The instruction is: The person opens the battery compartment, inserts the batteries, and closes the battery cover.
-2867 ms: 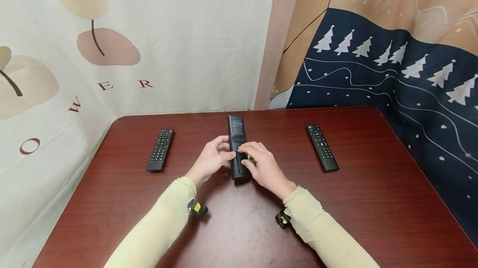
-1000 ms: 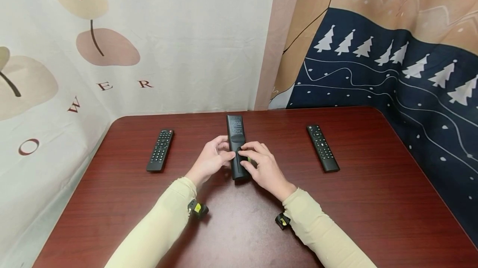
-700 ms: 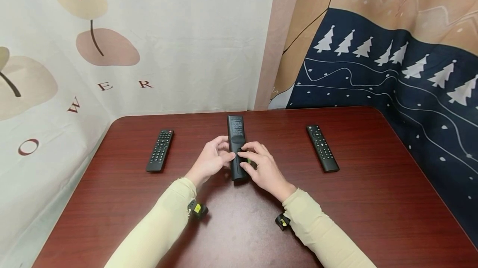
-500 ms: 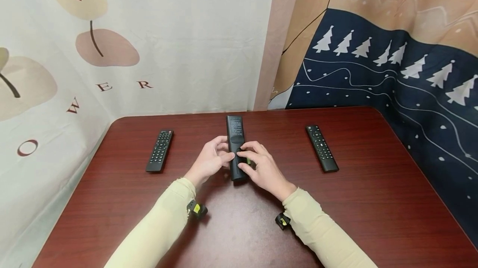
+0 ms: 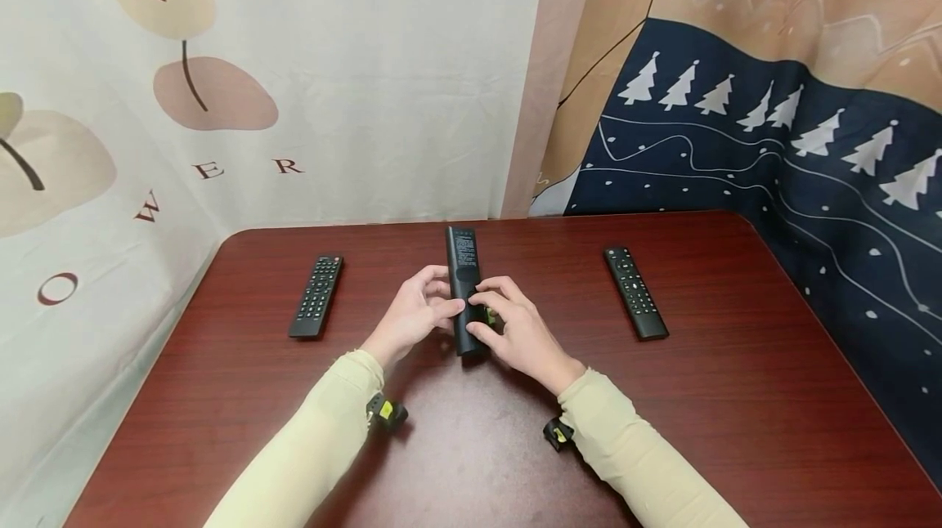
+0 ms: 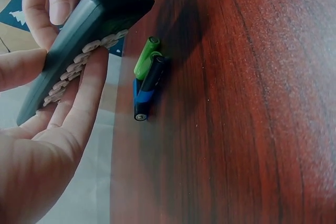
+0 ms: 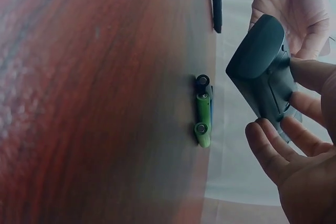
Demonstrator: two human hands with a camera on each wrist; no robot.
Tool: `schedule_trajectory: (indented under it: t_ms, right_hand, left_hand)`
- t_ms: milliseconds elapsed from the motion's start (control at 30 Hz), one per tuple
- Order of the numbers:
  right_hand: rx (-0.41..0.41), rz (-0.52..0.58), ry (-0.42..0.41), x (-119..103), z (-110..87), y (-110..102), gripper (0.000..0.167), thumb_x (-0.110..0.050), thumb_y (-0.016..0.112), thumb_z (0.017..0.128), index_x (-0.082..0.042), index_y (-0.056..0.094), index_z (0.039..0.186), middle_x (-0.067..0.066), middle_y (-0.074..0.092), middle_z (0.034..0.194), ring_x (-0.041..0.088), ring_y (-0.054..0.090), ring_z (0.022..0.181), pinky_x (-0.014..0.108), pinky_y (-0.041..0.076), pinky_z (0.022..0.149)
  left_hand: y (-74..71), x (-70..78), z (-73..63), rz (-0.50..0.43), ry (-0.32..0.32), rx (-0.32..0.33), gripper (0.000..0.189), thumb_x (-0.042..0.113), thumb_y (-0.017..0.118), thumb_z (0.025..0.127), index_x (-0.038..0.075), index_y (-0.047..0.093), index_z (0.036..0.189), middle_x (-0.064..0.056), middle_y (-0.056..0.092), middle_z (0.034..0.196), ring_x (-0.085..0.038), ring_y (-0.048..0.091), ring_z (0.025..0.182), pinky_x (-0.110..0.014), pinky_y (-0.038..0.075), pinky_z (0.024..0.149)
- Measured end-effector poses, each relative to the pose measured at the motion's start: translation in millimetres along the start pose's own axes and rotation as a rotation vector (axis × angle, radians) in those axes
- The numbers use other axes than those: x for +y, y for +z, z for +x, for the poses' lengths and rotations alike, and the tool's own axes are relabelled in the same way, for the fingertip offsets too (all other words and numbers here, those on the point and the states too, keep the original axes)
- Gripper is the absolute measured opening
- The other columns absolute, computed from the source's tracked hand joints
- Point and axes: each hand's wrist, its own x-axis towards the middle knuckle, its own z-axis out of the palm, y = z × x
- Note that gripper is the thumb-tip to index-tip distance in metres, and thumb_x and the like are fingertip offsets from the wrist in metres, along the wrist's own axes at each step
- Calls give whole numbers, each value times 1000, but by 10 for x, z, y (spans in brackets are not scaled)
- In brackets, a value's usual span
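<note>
My left hand holds a black remote control above the table, its printed back up and its buttons down. In the left wrist view, the left fingers support the button side and the thumb presses the edge. My right hand grips the lower part of the remote, thumb and fingertips at the battery cover. A seam shows along the cover's edge in the right wrist view. Beneath the remote, loose batteries lie together on the table, including a green battery and a black-and-blue battery.
One black remote lies button side up at the left of the brown table, another remote at the right. A pale curtain and a navy curtain with trees hang behind the far edge.
The right thumb has shifted slightly left on the lower back of the remote. A dark gap seen earlier beside the cover shows less now. The left hand has kept its grip.
</note>
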Motion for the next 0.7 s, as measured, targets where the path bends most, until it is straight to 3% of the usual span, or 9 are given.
schedule_trajectory:
  t_ms: [267, 433, 700]
  right_hand:
    - [-4, 3, 7, -28, 4, -8, 35, -12, 84, 87, -3, 69, 117, 13, 58, 128, 26, 66, 93, 24, 53, 66]
    - [-14, 43, 25, -51, 10, -7, 38, -12, 85, 86, -2, 67, 118, 16, 57, 129, 26, 68, 97, 34, 59, 77]
    - [-18, 248, 99, -96, 32, 10, 39, -3, 84, 85, 4, 64, 117, 23, 54, 130, 34, 70, 103, 42, 60, 91]
  left_hand:
    - [-15, 6, -18, -18, 17, 5, 48, -3, 68, 92, -5, 48, 136, -21, 66, 109, -18, 70, 83, -35, 61, 69]
    - [-17, 10, -28, -20, 20, 14, 45, 0, 71, 91, -6, 49, 129, -16, 64, 104, -17, 68, 81, -36, 61, 68]
    - [-7, 2, -22, -8, 38, 26, 31, 3, 73, 91, -6, 54, 113, -10, 62, 97, -13, 66, 77, -35, 61, 69]
